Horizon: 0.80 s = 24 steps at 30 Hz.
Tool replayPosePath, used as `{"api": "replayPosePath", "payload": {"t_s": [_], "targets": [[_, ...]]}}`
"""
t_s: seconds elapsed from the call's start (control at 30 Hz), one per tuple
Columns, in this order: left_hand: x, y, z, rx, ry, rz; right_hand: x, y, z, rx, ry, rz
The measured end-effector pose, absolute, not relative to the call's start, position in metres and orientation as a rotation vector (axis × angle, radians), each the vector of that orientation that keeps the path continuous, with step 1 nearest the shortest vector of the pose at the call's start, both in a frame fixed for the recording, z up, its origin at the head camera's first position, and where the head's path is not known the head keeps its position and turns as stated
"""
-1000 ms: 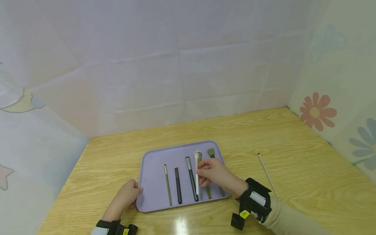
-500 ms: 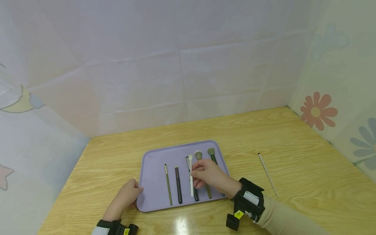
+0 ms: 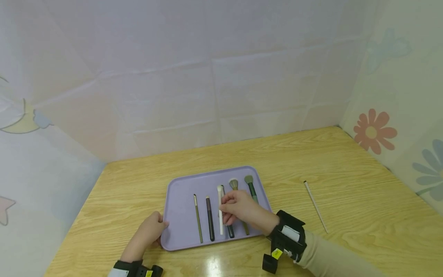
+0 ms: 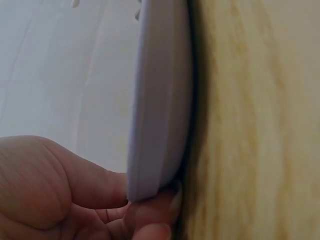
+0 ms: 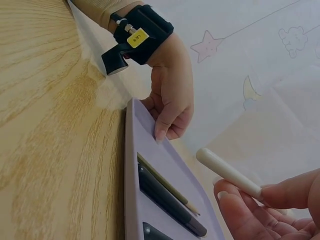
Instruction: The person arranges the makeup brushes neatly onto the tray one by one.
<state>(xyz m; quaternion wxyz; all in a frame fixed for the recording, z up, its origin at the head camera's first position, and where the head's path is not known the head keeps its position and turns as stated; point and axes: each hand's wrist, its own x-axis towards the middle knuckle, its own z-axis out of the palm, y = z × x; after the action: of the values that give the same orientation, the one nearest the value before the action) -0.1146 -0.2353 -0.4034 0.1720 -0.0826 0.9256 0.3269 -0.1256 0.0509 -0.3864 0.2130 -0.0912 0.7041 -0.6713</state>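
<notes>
A purple tray (image 3: 180, 192) lies on the wooden table, and my left hand (image 3: 154, 227) grips its near left corner, thumb on the rim (image 4: 160, 100) and fingers (image 4: 150, 220) underneath. My right hand (image 3: 226, 209) pinches a white brush (image 3: 220, 209) just above the tray; its handle (image 5: 227, 172) sticks out from my fingers (image 5: 265, 210). It hovers between a dark brush (image 3: 209, 219) and a silver-ferruled dark brush (image 3: 230, 230). Also in the tray lie a thin olive brush (image 3: 198, 219), a tan-headed brush (image 3: 233, 184) and a green brush (image 3: 250, 185).
A thin white stick (image 3: 315, 206) lies on the table (image 3: 311, 161) to the right of the tray. Pale fabric walls close in the back and both sides of the table.
My right hand has carried the white brush leftward across the tray, from over the tan-headed brush to beside the dark brushes. The left hand has stayed on the tray corner.
</notes>
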Motion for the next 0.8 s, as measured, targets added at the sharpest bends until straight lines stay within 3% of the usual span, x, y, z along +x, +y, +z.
{"api": "replayPosePath", "payload": {"t_s": [0.8], "targets": [[-0.114,-0.235,-0.405,-0.234,2.632,0.939,-0.126,0.030,-0.387,-0.244,1.949,-1.863]]}}
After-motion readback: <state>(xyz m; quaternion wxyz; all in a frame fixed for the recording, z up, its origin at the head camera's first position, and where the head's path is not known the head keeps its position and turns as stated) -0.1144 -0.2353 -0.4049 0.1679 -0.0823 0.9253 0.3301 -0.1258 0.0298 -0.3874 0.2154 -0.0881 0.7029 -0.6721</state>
